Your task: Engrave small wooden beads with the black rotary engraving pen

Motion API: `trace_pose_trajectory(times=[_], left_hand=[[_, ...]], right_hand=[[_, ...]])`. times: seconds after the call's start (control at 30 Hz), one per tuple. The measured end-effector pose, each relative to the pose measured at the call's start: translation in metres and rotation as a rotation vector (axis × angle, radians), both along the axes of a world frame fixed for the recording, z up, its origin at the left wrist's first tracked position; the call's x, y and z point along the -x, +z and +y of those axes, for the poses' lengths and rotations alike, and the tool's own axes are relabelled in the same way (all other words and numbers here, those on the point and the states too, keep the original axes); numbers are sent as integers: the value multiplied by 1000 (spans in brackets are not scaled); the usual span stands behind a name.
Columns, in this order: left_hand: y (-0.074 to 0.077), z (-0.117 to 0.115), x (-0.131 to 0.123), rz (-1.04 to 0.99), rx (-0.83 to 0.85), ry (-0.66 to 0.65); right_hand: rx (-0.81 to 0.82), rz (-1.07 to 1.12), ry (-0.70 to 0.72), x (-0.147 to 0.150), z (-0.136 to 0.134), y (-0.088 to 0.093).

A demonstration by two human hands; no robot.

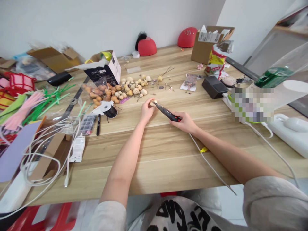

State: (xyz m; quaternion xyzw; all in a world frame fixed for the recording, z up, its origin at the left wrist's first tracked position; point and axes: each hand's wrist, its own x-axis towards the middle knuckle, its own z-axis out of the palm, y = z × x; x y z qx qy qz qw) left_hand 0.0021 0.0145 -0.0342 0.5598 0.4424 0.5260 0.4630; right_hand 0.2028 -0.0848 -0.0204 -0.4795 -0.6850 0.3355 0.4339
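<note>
The person's left hand [146, 110] holds a pale round pod [153, 103], fingers curled around it, grip closed. Pod sits at the fingertips, above the middle of the desk [154, 160], just in front of the hands' meeting point. Right hand [185, 123] has a closed grip on a black pen-shaped power tool [167, 113], held like a pen, with a red part near the hand.

Tool's long axis lies nearly flat, running from lower right to upper left across the body. Its narrow tip points up-left at the pod and touches it or sits just beside it; exact contact is hidden by the fingers. Hands are close together, both forearms angled inward.

A white cable with a yellow tag [204, 149] runs from under the right forearm and over the desk's front edge. Ahead of the left hand: pile of pale pods [133, 86], brown pods [102, 91] next to it, and a spool of black cord [110, 111]. Black marker [98, 124] and a clear compartment box [88, 124] lie further left, with a white cable bundle [48, 150] and green and pink pipe cleaners [48, 102] past them. To the right, a black box [213, 86] and a white power strip [291, 131]. Cardboard box [211, 41] stands at the back, beside red domes [187, 37].
</note>
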Motion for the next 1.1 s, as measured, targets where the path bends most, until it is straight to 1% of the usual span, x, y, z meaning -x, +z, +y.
trace_pose_trajectory(times=[0.13,0.27,0.4,0.53,0.97,1.1], left_hand=[[1,0,0,40,-8,12],[1,0,0,20,29,0],[1,0,0,37,29,6],[2,0,0,33,55,-7],[1,1,0,47,45,-26],[-2,2,0,47,37,-34]], right_hand=[[-5,19,-40,1,0,0],[4,28,-18,1,0,0],[-9,42,-33,1,1,0],[-17,46,-18,0,1,-1],[9,22,-2,0,0,0],[10,14,-31,1,0,1]])
